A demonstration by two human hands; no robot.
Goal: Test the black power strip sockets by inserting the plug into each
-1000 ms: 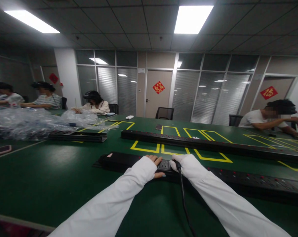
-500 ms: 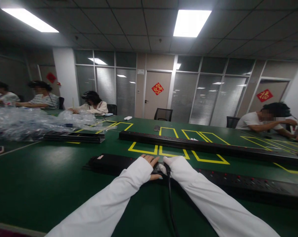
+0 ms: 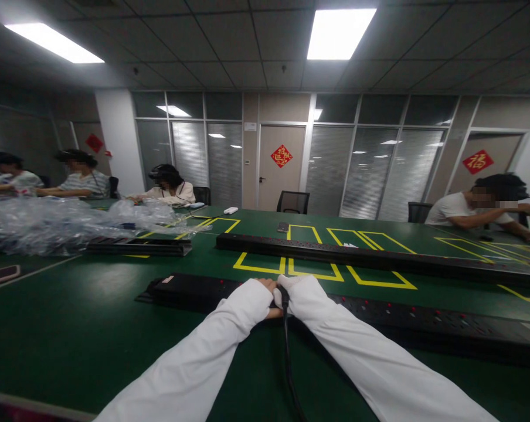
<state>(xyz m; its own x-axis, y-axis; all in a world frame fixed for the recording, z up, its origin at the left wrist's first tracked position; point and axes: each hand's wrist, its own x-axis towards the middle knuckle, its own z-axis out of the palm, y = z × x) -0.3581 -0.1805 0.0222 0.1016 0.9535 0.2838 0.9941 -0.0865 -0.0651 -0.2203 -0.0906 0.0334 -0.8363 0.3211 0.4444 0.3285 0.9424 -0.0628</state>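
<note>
A long black power strip (image 3: 186, 289) with red dots along its top lies across the table in front of me. My left hand (image 3: 269, 286) straddles it near the middle, fingers over the far side and thumb at the near side; the fingers are partly hidden by the sleeve and the other hand. Close against it, my right hand (image 3: 295, 285), in a white glove, is closed around a black plug (image 3: 284, 297). The plug is on top of the strip, but whether it sits in a socket is hidden. Its black cable (image 3: 286, 357) hangs down towards me.
A second long black power strip (image 3: 335, 252) lies beyond, across yellow tape outlines (image 3: 381, 286) on the green table (image 3: 93, 328). Clear plastic bags (image 3: 63, 223) are heaped at left, beside a short black rail (image 3: 137, 246) and a phone (image 3: 1, 275). Several people sit around the table.
My right hand with the plug has moved left, up against my left hand, whose fingers now show less. The near strip appears shifted slightly left. The camera view has turned a little.
</note>
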